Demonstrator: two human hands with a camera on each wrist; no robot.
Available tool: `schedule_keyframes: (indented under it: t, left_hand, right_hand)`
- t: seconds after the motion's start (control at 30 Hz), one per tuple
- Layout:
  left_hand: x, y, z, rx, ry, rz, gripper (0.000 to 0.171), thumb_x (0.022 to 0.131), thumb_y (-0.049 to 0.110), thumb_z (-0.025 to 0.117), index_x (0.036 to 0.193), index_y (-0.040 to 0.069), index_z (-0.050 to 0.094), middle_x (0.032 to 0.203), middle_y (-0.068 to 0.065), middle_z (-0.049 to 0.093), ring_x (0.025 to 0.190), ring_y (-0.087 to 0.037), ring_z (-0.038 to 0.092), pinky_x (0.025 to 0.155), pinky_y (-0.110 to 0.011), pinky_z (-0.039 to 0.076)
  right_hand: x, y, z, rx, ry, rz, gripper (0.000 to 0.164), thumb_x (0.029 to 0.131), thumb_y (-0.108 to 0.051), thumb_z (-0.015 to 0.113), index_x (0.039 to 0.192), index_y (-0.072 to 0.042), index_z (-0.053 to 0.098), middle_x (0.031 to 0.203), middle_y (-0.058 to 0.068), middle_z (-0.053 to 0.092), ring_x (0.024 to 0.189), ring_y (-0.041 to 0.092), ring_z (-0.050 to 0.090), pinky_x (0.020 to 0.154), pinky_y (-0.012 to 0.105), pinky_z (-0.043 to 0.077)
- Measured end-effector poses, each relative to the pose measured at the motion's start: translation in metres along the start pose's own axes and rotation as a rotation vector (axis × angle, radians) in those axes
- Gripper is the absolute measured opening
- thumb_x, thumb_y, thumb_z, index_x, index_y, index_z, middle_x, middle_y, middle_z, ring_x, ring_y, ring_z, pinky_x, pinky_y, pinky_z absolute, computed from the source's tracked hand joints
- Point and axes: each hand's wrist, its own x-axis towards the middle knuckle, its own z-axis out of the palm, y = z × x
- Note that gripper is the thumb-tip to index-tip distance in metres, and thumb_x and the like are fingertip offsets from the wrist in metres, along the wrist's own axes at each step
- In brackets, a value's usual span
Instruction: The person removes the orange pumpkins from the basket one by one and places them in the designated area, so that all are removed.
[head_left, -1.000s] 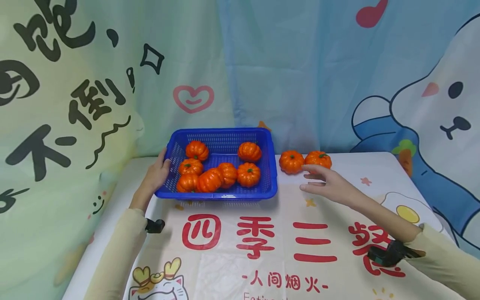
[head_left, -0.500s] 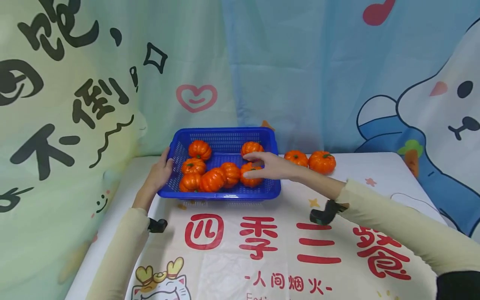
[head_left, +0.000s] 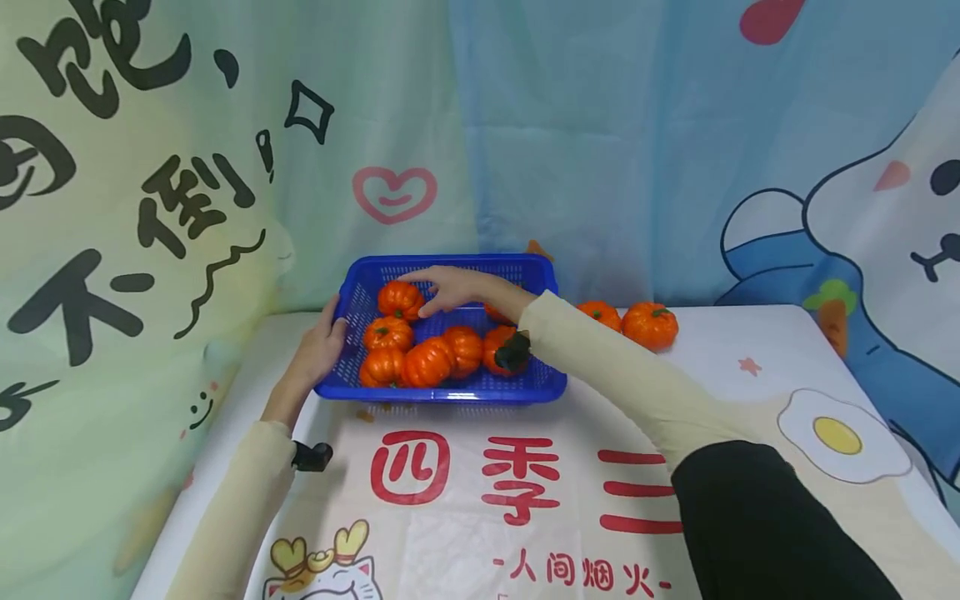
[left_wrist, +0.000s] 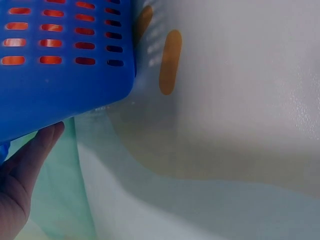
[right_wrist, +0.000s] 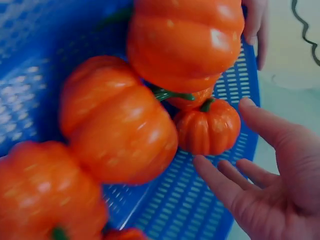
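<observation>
A blue plastic basket (head_left: 442,395) sits on the table with several small orange pumpkins in it. My left hand (head_left: 318,346) holds the basket's left rim; in the left wrist view, fingers (left_wrist: 42,145) lie against its outer wall. My right hand (head_left: 446,287) reaches over the basket to the pumpkin (head_left: 400,300) in its back left corner. In the right wrist view, thumb and fingers are spread on either side of this pumpkin (right_wrist: 209,129). My right forearm partly hides the pumpkins on the right side of the basket.
Two more pumpkins, one (head_left: 651,326) in plain view and one (head_left: 600,313) partly behind the sleeve, stand on the table right of the basket. A printed cloth (head_left: 465,533) covers the table. A patterned curtain (head_left: 555,150) hangs close behind the basket.
My right hand has moved left from beside the two pumpkins on the table, across the basket, to its back left pumpkin. My left hand has stayed at the basket's left rim.
</observation>
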Motion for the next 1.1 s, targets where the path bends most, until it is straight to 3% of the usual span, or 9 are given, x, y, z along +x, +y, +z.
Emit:
schedule_keyframes:
  t: [0.2,0.27,0.53,0.7,0.87,1.1]
  left_hand:
    - [-0.005,0.000,0.002,0.006,-0.011,-0.008,0.058,0.105,0.029,0.024,0.157,0.012,0.007,0.151,-0.033,0.030,0.131,-0.056,0.041,0.112,-0.063,0.028]
    - [-0.006,-0.001,0.003,0.005,-0.009,-0.011,0.058,0.105,0.029,0.023,0.157,0.012,0.006,0.151,-0.033,0.030,0.130,-0.056,0.041,0.112,-0.062,0.029]
    - [-0.003,0.000,0.002,0.009,0.003,-0.006,0.057,0.105,0.029,0.024,0.157,0.012,0.008,0.151,-0.032,0.031,0.131,-0.055,0.041,0.112,-0.062,0.029]
    - [-0.002,0.001,0.005,-0.001,-0.015,-0.012,0.058,0.105,0.029,0.025,0.157,0.013,0.007,0.152,-0.031,0.030,0.131,-0.054,0.042,0.112,-0.062,0.029]
    - [0.001,-0.001,0.004,-0.006,-0.012,-0.013,0.058,0.105,0.030,0.023,0.158,0.015,0.005,0.154,-0.030,0.028,0.133,-0.053,0.040,0.113,-0.062,0.027]
    - [0.003,-0.002,-0.001,-0.001,-0.012,-0.011,0.058,0.105,0.030,0.022,0.157,0.014,0.004,0.154,-0.031,0.027,0.133,-0.054,0.039,0.114,-0.061,0.027]
  right_hand:
    - [0.036,0.004,0.011,-0.248,-0.028,0.035,0.070,0.092,-0.013,0.064,0.153,-0.016,0.030,0.156,0.015,0.035,0.146,0.030,0.030,0.120,0.039,0.026]
    - [0.043,0.006,0.014,-0.272,-0.033,0.053,0.072,0.092,-0.012,0.065,0.154,-0.017,0.029,0.156,0.015,0.035,0.147,0.030,0.029,0.121,0.039,0.024]
    - [0.050,-0.001,0.023,-0.251,0.048,0.118,0.073,0.093,-0.007,0.061,0.155,-0.024,0.026,0.160,0.016,0.023,0.151,0.034,0.015,0.121,0.047,0.023]
    - [0.053,-0.004,0.033,-0.250,0.156,0.160,0.063,0.094,-0.011,0.061,0.150,-0.022,0.034,0.151,0.024,0.028,0.141,0.036,0.034,0.114,0.047,0.036]
    - [0.057,-0.009,0.039,-0.194,0.289,0.163,0.050,0.095,-0.011,0.060,0.142,-0.017,0.043,0.141,0.024,0.034,0.123,0.035,0.052,0.104,0.043,0.047]
    - [0.064,-0.010,0.037,-0.233,0.285,0.160,0.047,0.097,-0.014,0.057,0.141,-0.017,0.041,0.145,0.018,0.042,0.134,0.033,0.045,0.110,0.046,0.041]
